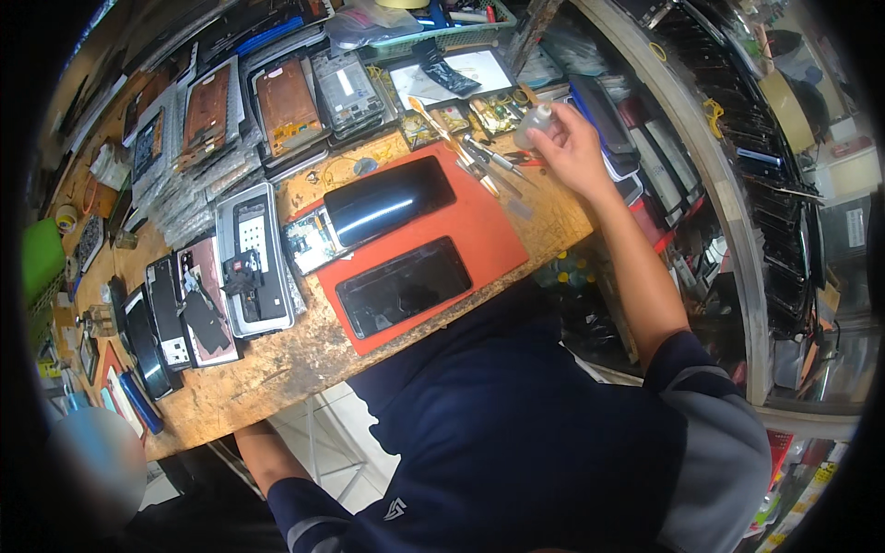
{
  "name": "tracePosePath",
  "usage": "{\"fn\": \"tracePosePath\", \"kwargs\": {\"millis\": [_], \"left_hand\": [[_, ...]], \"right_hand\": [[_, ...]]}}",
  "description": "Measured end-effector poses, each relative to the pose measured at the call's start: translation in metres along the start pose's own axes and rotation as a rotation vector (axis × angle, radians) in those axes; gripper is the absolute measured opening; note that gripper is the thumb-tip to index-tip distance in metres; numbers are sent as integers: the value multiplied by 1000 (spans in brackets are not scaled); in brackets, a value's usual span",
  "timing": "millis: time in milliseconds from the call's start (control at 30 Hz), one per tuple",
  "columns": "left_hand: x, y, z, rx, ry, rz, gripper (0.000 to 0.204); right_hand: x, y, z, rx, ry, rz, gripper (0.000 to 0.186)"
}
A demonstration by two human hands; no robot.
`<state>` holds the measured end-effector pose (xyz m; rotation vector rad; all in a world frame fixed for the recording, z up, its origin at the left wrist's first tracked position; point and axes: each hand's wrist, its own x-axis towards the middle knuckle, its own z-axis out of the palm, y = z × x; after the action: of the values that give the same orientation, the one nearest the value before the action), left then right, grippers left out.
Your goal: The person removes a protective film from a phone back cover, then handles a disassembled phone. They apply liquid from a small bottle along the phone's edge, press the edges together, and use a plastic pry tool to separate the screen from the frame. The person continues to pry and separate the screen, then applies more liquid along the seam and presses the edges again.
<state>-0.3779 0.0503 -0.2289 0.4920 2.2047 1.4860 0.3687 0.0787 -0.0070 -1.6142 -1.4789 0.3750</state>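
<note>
My right hand point(569, 149) grips a small translucent bottle point(533, 123) at the bench's back right. Beside it lie brushes and hand tools point(469, 149). On the orange mat point(502, 241) are a dark phone with a marked screen point(404, 286) and, above it, a glossy black screen point(390, 198) beside an opened phone with its board exposed point(313, 241). My left forearm point(263, 456) goes under the bench's front edge, hiding that hand.
Phone parts point(194, 313), a grey tray point(230, 217), stacked housings point(290, 106) and a green basket point(498, 28) crowd the wooden bench point(304, 359). A framed shelf point(742, 272) stands at right. A blurred form point(92, 461), possibly another person, is at lower left.
</note>
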Motion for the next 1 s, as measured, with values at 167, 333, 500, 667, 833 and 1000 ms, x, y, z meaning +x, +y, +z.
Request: {"fn": "tracePosePath", "kwargs": {"millis": [167, 333, 500, 667, 833, 1000], "left_hand": [[-18, 2, 10, -77, 46, 3, 32], [-34, -3, -7, -147, 109, 51, 34], [-80, -46, -31, -216, 168, 179, 37], [-156, -73, -110, 181, 604, 471, 35], [-191, 6, -128, 192, 902, 572, 30], [-221, 132, -87, -144, 556, 827, 31]], "right_hand": [[20, -34, 23, 117, -19, -81, 38], [38, -72, 88, 224, -209, -276, 41], [50, -104, 154, 41, -383, -578, 42], [42, -102, 159, -44, -425, -527, 42], [32, -118, 142, 36, -439, -461, 49], [36, -168, 77, 23, -23, -668, 24]]}}
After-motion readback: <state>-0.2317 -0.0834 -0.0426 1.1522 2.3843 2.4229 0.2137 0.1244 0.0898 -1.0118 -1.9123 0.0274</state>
